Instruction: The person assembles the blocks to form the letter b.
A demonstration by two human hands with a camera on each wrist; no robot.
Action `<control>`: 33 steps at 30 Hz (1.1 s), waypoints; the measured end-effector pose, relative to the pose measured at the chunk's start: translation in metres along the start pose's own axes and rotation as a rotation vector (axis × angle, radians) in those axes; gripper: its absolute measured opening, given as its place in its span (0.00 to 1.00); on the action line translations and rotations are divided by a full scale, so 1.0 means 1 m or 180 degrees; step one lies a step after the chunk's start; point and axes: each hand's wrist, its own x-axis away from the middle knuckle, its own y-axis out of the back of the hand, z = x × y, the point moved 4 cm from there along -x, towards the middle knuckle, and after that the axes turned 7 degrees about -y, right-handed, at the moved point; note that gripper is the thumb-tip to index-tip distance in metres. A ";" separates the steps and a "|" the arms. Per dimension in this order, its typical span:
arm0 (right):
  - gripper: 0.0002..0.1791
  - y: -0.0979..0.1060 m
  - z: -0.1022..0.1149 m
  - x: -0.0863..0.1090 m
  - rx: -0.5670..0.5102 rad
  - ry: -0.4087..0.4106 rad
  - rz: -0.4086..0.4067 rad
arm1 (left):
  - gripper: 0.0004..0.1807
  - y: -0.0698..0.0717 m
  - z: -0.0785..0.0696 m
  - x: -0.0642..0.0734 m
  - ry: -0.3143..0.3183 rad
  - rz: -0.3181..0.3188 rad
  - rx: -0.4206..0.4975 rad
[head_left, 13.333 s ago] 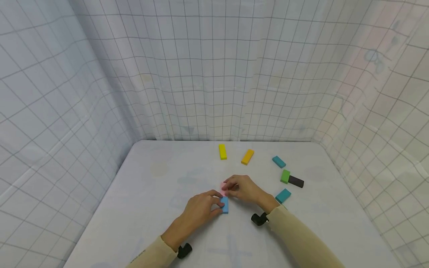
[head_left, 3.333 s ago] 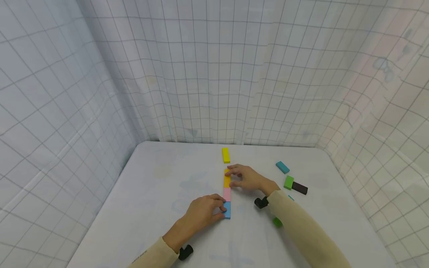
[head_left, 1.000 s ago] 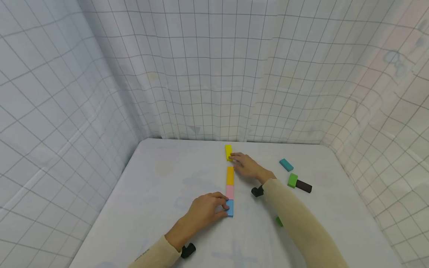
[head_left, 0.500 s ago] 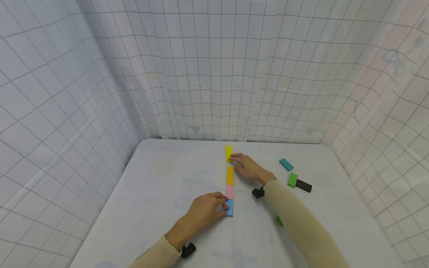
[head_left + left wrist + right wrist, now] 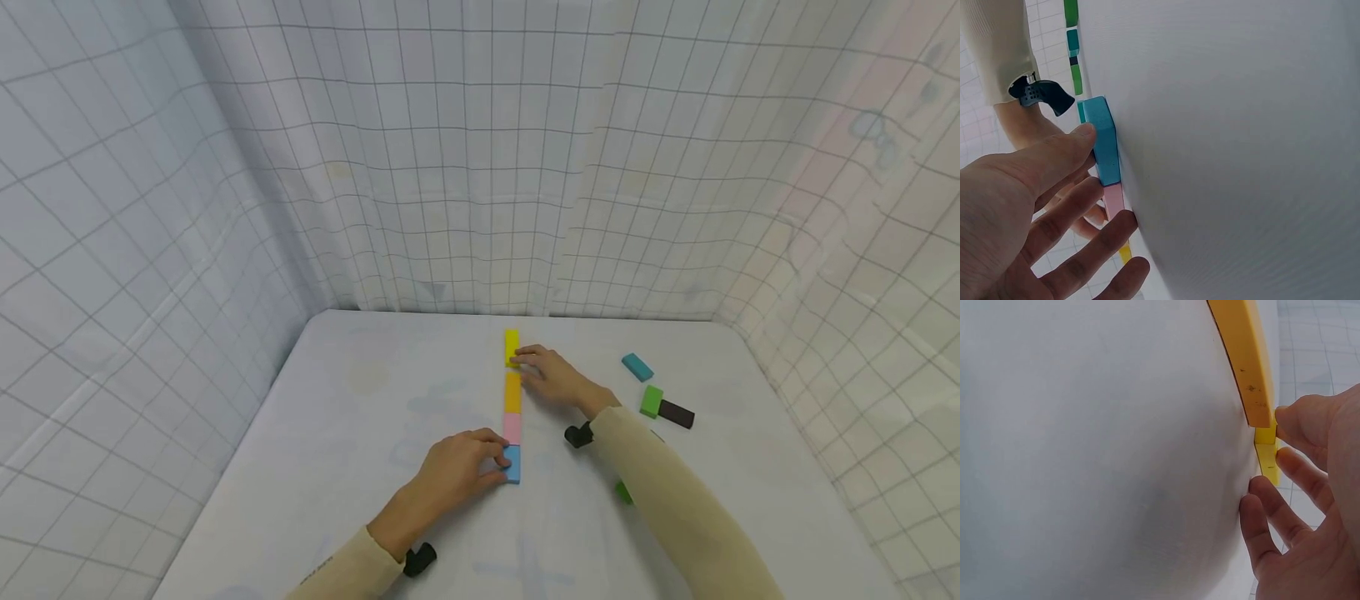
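Note:
In the head view, a blue block [image 5: 513,464], a pink block [image 5: 512,428] and an orange block [image 5: 513,392] lie end to end in a row. Beyond them is a yellow block [image 5: 512,340], a narrow gap from the orange one. My left hand [image 5: 459,468] holds the blue block between thumb and bent index finger; its other fingers are spread in the left wrist view. With extended fingertips, my right hand [image 5: 557,377] touches the yellow block's near end. Its thumb is beside the orange block's far end in the right wrist view.
To the right lie a teal block [image 5: 637,367], a green block [image 5: 651,402] and a black block [image 5: 677,414] touching it. Another green block [image 5: 623,492] is partly hidden under the right sleeve. Gridded white curtains [image 5: 465,167] surround the white table [image 5: 330,433].
The orange block has joined the row beyond the pink one. Over the last second the yellow block has slid nearer to it with my right hand. My left hand stays at the blue block.

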 end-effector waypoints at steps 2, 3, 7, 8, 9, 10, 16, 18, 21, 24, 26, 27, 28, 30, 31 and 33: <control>0.25 -0.004 -0.007 -0.002 -0.0062 -0.0043 0.0000 | 0.06 -0.001 0.001 0.000 -0.0001 0.0001 0.0005; 0.25 -0.004 -0.007 -0.001 -0.0056 -0.0047 0.0001 | 0.06 -0.002 0.001 0.000 -0.0002 0.0003 0.0005; 0.25 0.002 0.004 0.006 -0.0039 -0.0044 -0.0004 | 0.06 -0.001 0.002 -0.001 0.0002 0.0001 0.0028; 0.24 0.004 0.007 0.008 -0.0031 -0.0037 -0.0006 | 0.06 -0.001 0.001 0.000 0.0005 0.0001 0.0035; 0.25 0.005 0.009 0.010 -0.0043 -0.0024 -0.0014 | 0.06 -0.001 0.001 0.000 0.0006 0.0001 0.0037; 0.24 0.006 0.012 0.012 -0.0055 -0.0015 -0.0024 | 0.06 0.000 0.001 0.000 0.0008 0.0001 0.0043; 0.24 0.004 0.011 0.015 -0.0147 -0.0064 -0.0039 | 0.06 0.000 0.001 0.000 0.0007 0.0002 0.0071; 0.24 0.006 0.017 0.017 -0.0128 -0.0107 -0.0022 | 0.06 0.000 0.001 0.000 0.0007 -0.0001 0.0078; 0.24 0.015 0.036 0.025 -0.0116 -0.0242 0.0047 | 0.06 0.000 0.001 0.000 0.0013 0.0004 0.0099; 0.24 0.019 0.046 0.029 -0.0034 -0.0250 0.0053 | 0.07 0.000 0.001 0.000 0.0037 0.0029 0.0094; 0.23 0.014 0.037 0.026 -0.0050 -0.0229 0.0039 | 0.07 0.000 0.000 0.000 0.0043 0.0043 0.0101; 0.23 0.010 0.029 0.024 -0.0048 -0.0189 0.0014 | 0.07 0.000 0.000 0.000 0.0043 0.0046 0.0100; 0.23 0.005 0.021 0.021 -0.0049 -0.0142 -0.0012 | 0.07 0.001 0.000 0.000 0.0045 0.0046 0.0101; 0.24 0.005 0.020 0.023 -0.0016 -0.0066 -0.0035 | 0.07 0.001 -0.001 0.001 0.0034 0.0036 0.0108; 0.24 0.002 0.014 0.021 -0.0056 -0.0077 -0.0031 | 0.07 0.002 -0.002 0.001 0.0029 0.0031 0.0112; 0.24 0.006 0.022 0.026 -0.0058 -0.0061 -0.0016 | 0.07 0.002 -0.002 0.001 0.0025 0.0023 0.0110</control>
